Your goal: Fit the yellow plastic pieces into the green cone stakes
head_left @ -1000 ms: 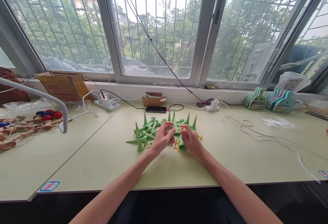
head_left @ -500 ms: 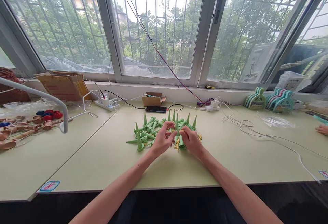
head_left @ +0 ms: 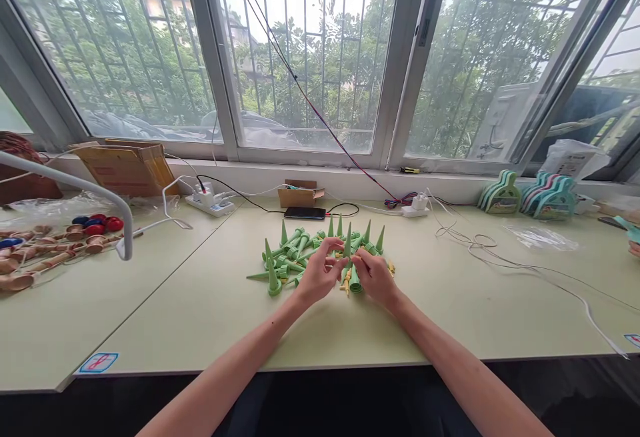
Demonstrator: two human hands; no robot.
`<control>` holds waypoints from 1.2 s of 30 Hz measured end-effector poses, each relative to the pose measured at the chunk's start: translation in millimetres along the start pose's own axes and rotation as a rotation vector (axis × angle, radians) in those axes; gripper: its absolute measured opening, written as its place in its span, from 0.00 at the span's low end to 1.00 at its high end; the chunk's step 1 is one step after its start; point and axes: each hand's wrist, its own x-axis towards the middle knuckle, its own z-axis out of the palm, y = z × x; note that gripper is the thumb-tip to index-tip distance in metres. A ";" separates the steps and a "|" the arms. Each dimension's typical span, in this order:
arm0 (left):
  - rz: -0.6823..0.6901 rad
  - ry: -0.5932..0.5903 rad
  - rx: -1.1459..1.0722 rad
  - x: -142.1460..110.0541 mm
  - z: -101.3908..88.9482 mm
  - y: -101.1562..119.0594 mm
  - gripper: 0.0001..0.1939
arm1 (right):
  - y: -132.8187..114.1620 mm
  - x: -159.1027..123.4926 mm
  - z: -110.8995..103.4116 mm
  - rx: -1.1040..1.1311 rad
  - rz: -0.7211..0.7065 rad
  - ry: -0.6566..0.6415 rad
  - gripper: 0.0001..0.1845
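Near the middle of the table, my left hand (head_left: 323, 270) curls its thumb and fingers about the lower part of a green plastic spike (head_left: 349, 240), which points upward. My right hand (head_left: 375, 277) is closed in a pinch against the same spike from the other side; its fingertips partly hide the lower end. Around both hands lies a pile of similar green spikes (head_left: 273, 280), some upright on their round collars, others on their sides. A hollow green tube end (head_left: 355, 285) faces me below my fingers, beside small yellow pieces (head_left: 346, 283).
Behind the pile are a black phone (head_left: 305, 213) and a small open carton (head_left: 301, 193). Power strips (head_left: 210, 205) and cables run along the window. Wooden toys (head_left: 95, 242) lie left; hanger-shaped green items (head_left: 500, 193) stand right. Another person's hand (head_left: 634, 245) shows at the right edge.
The spike between my hands has shifted slightly right and tilted a little. My hands stay nearly in place. The other person's hand at the right edge has moved and holds something light teal.
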 end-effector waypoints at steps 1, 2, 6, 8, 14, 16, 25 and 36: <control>0.006 0.002 0.007 -0.1 0.1 -0.1 0.18 | 0.2 0.1 0.1 -0.001 0.000 0.007 0.22; 0.011 0.004 0.014 -0.2 0.2 -0.1 0.18 | 0.4 0.2 0.2 -0.001 -0.001 0.012 0.22; 0.028 0.014 0.042 -0.8 0.6 -0.3 0.19 | 1.2 0.6 0.3 0.001 0.006 0.022 0.23; 0.036 0.015 0.061 -1.4 0.8 -0.2 0.19 | 1.2 0.8 0.2 -0.003 0.013 0.025 0.24; 0.094 0.028 0.142 -3.9 2.2 4.1 0.18 | 1.7 0.8 1.2 0.018 0.040 0.051 0.26; 0.103 0.027 0.161 -4.4 2.8 5.3 0.18 | 2.6 0.7 2.0 0.015 0.055 0.067 0.28; 0.127 0.012 0.203 -2.8 4.3 2.2 0.14 | 2.2 1.5 2.6 -0.018 0.040 0.071 0.30; 0.178 -0.062 0.200 -5.5 4.1 -3.2 0.11 | 1.4 1.4 2.3 -0.050 0.030 0.076 0.28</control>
